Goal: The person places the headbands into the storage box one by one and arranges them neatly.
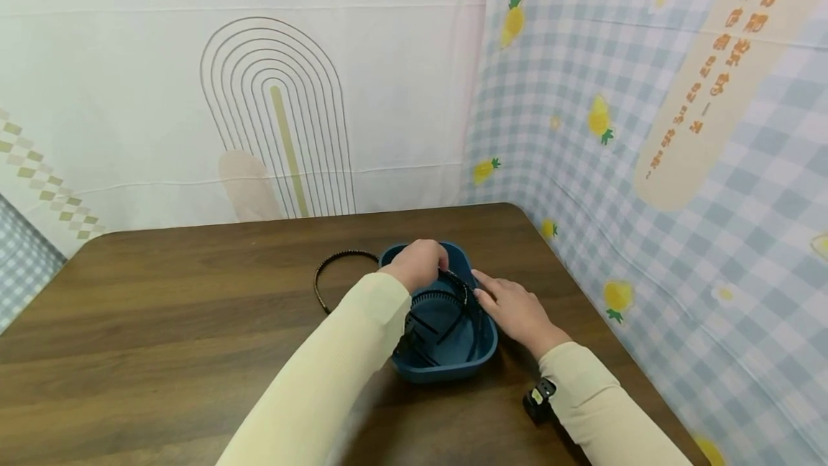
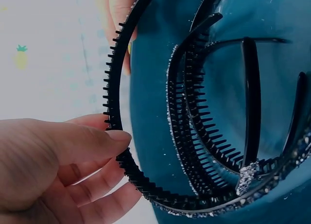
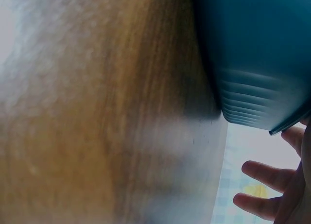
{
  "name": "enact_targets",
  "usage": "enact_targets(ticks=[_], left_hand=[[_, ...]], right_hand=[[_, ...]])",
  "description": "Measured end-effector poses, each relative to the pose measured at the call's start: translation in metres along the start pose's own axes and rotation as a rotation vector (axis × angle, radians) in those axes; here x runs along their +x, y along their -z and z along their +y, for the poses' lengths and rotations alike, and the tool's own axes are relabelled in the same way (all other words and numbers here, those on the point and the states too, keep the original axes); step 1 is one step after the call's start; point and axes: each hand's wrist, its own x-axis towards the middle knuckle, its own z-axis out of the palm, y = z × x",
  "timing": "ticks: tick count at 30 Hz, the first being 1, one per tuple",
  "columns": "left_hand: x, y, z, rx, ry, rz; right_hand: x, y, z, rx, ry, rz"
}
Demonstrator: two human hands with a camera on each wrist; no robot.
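My left hand [image 1: 419,263] reaches over a blue plastic basin [image 1: 446,374]. In the left wrist view, its thumb and fingers pinch a black toothed headband [image 2: 114,88] with glittery stones along its outer side. More black headbands [image 2: 180,117], some with sparkling trim, lie overlapped in the basin; their exact number is hard to tell. My right hand [image 1: 517,311] rests its fingertips against the basin's right rim, fingers fairly straight. Seen from the right wrist, the fingers [image 3: 265,175] are spread beside the basin's outer wall [image 3: 262,88].
Another dark headband [image 1: 317,279] lies on the wooden table [image 1: 162,336], left of the basin and partly behind my left forearm. Patterned cloths [image 1: 414,92] hang behind the table and along its right side. A small black device [image 1: 538,401] sits on my right wrist.
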Motion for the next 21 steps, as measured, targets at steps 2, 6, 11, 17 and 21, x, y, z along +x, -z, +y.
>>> enact_targets(ticks=[2,6,11,17,21], left_hand=[[0.001,-0.001,-0.001,-0.001,0.006,-0.006],[0.004,-0.003,-0.003,-0.007,0.023,-0.014],[0.006,-0.005,-0.005,-0.012,0.033,-0.015],[0.006,-0.008,-0.009,-0.018,0.035,-0.013],[0.007,-0.01,-0.012,-0.034,0.056,-0.015]], right_hand=[[0.0,0.0,0.0,0.003,0.0,-0.001],[0.001,0.001,-0.001,0.002,0.0,-0.004],[0.001,0.001,-0.001,0.005,-0.011,-0.014],[0.0,0.002,-0.001,0.011,-0.02,-0.022],[0.0,0.002,-0.002,0.012,-0.018,-0.017]])
